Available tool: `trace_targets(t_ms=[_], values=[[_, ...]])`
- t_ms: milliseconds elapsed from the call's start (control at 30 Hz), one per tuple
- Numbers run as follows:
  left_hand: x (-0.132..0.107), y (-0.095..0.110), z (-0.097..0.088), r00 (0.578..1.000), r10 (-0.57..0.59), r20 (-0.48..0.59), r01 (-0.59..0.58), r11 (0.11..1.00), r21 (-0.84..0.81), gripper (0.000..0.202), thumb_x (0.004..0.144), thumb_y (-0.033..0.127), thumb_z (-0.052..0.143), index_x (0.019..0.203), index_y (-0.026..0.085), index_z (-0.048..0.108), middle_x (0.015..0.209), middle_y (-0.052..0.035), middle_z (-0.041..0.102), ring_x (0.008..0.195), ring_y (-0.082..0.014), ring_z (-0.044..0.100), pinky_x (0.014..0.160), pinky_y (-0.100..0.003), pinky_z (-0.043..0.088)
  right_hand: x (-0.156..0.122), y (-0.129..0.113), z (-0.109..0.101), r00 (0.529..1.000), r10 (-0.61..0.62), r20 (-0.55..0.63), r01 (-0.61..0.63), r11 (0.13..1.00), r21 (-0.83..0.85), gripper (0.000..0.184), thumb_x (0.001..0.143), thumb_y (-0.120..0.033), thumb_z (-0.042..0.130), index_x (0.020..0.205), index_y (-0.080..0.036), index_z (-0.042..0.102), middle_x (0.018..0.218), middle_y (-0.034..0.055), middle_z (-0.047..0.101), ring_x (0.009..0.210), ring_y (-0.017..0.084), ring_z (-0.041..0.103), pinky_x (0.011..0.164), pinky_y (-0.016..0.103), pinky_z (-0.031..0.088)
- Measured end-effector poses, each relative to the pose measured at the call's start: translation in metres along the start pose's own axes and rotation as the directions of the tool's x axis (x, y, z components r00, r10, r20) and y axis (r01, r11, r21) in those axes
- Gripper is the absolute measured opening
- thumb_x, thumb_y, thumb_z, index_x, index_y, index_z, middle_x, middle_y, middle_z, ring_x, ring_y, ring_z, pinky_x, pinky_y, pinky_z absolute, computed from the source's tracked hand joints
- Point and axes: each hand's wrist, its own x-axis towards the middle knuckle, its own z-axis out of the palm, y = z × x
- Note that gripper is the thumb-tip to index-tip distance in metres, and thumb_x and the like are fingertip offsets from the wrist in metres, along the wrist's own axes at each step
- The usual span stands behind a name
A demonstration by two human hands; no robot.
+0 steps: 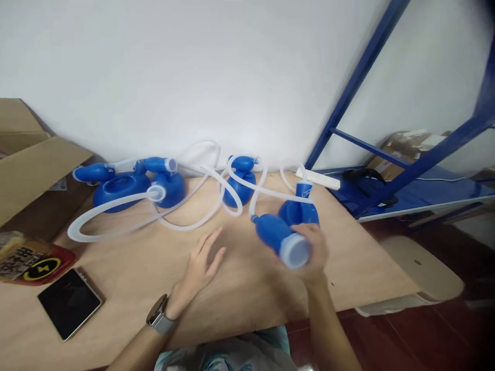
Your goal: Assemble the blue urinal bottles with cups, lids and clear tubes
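Observation:
My right hand (315,252) is wrapped round a blue bulb-shaped plastic piece with a translucent white cap (274,232), raised over the table, its cap toward me. A clear flexible hose (253,203) joins its far end. Just behind my right hand stands a blue plastic container (288,210) with a hose at its neck. My left hand (201,265), wearing a watch, holds nothing; its fingers are spread over the bare wood. Further back are another blue container with a bulb piece (240,190) and, at left, two more blue containers (121,190) (170,188) with looped hoses.
An open cardboard box (42,175) takes up the table's left side. In front of it are a red-and-yellow package (36,263) and a dark-screened phone (70,303). A white power strip (319,179) lies at the back right, near a blue metal frame (359,77). A stool (421,268) stands right of the table.

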Motion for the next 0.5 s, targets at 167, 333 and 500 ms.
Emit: trace_targets(t_ms=[167, 333, 500], values=[[0.031, 0.019, -0.031, 0.959, 0.209, 0.191, -0.221, 0.974, 0.042, 0.054, 0.108, 0.025, 0.052, 0.161, 0.031, 0.045, 0.145, -0.0127, 0.066, 0.129, -0.0263, 0.068, 0.107, -0.043, 0.06, -0.016, -0.022, 0.026, 0.894, -0.447, 0.038, 0.444, 0.894, 0.06, 0.055, 0.075, -0.054, 0.084, 0.122, -0.03, 0.069, 0.09, 0.0059, 0.065, 0.073, 0.023, 0.067, 0.065, 0.042, 0.061], [0.052, 0.009, -0.053, 0.882, 0.366, 0.297, -0.404, 0.911, 0.077, 0.051, 0.109, 0.014, 0.045, 0.158, 0.028, 0.05, 0.142, -0.012, 0.069, 0.132, -0.0244, 0.068, 0.109, -0.044, 0.06, -0.011, -0.038, 0.02, 0.856, -0.516, 0.03, 0.509, 0.852, 0.12, 0.052, 0.079, -0.05, 0.079, 0.125, -0.03, 0.065, 0.082, 0.0027, 0.063, 0.064, 0.021, 0.066, 0.06, 0.04, 0.061], [0.064, 0.018, -0.064, 0.788, 0.464, 0.404, -0.526, 0.849, 0.051, 0.04, 0.11, 0.012, 0.043, 0.141, 0.021, 0.065, 0.136, -0.0122, 0.074, 0.13, -0.0252, 0.069, 0.109, -0.047, 0.06, -0.006, -0.038, 0.017, 0.875, -0.465, -0.135, 0.478, 0.874, 0.087, 0.058, 0.075, -0.069, 0.069, 0.116, -0.027, 0.067, 0.076, 0.0042, 0.065, 0.056, 0.024, 0.064, 0.051, 0.043, 0.057]])
